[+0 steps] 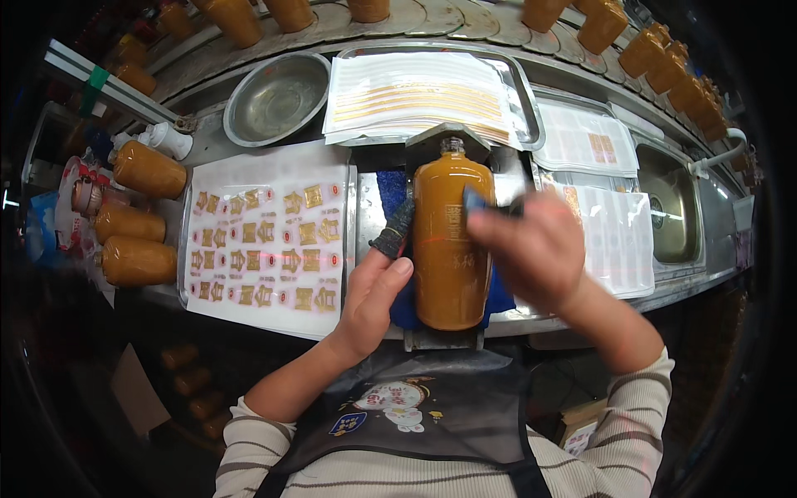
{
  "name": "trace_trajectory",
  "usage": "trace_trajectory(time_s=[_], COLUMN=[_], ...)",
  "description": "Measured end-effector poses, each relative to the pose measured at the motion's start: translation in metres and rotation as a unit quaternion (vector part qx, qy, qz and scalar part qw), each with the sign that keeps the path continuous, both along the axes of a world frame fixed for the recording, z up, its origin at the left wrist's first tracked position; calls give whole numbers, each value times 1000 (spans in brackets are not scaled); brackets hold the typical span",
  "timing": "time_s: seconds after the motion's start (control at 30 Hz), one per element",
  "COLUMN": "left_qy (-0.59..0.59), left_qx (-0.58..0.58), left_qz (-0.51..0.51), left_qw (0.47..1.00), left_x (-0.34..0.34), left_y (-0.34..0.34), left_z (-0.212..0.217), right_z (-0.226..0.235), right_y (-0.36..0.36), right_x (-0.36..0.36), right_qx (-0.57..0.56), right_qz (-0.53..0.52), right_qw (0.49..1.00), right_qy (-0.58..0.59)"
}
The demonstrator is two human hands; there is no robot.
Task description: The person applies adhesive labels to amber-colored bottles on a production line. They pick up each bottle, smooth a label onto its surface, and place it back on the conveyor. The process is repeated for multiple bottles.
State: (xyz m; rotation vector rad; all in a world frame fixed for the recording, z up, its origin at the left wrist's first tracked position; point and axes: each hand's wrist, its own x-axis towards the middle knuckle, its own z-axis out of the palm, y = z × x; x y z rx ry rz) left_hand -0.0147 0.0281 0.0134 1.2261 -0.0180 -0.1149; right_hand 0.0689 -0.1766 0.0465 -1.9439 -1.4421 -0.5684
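A caramel-brown glass bottle (452, 249) lies in front of me on a metal stand (444, 340), its clear threaded neck pointing away. Gold lettering and faint red light lines show on its front. My left hand (369, 295) steadies the bottle from its left side, with dark covers on some fingertips. Over the bottle's right side, my right hand (535, 249) is smeared by motion. It pinches a small blue flat piece (474, 199), perhaps a scraper, against the bottle near the lettering. Blue cloth (502, 290) lies under the bottle.
Left is a sheet of gold decals (266, 241) on a tray; beyond it, a steel bowl (276, 98). Striped sheets (419, 95) lie in a far tray. More sheets (618, 241) and a sink (672, 207) stand right. Brown bottles (137, 261) stand left and along a conveyor (415, 18).
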Motion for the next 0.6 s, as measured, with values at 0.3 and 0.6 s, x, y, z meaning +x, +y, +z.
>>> trace_trajectory(time_s=[0.3,0.6], left_qy=[-149,-336], left_qx=[332,603], left_qz=[33,-65], left_qw=[931,720], left_x=[15,45], left_y=[19,14], left_z=[-3,26], right_z=[-11,-8], right_y=[-20,-28], right_x=[0,-41], right_qx=[-26,64], right_qz=[-86,-3], right_qw=[996,996], right_qy=[-29,69])
